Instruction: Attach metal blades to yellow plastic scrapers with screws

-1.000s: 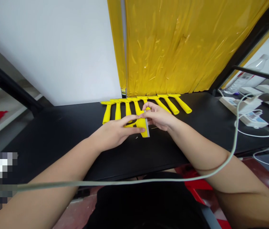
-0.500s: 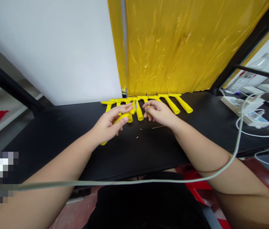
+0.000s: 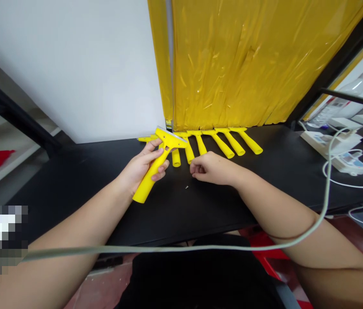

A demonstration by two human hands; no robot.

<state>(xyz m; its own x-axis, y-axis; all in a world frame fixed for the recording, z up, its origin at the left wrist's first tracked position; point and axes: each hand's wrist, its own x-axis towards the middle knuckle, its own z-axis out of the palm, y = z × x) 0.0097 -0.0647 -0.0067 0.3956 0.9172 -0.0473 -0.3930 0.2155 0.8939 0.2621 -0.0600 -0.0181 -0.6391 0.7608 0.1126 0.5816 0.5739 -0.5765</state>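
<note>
My left hand (image 3: 143, 165) is wrapped round the handle of a yellow scraper (image 3: 151, 176), whose wide head with a metal edge points up and away from me. Close to the tabletop, my right hand (image 3: 212, 169) has its fingers curled and pressed together; whatever is between them is hidden. A tiny metal screw (image 3: 187, 187) lies just to the left and in front of that hand. Behind both hands, a row of several more yellow scrapers (image 3: 223, 144) rests on the black table (image 3: 168, 219), handles toward me.
A white panel (image 3: 104, 86) and a yellow wrapped panel (image 3: 220, 64) stand along the table's back. White boxes (image 3: 345, 152) with cables and a clear bottle (image 3: 342, 101) are at the right. A pale cable (image 3: 168, 249) hangs across the foreground, over both forearms.
My left hand has turned the scraper so its face and handle show. My right hand has lowered and its fingers closed where a second screw lay; that screw and a thin rod are out of sight.
</note>
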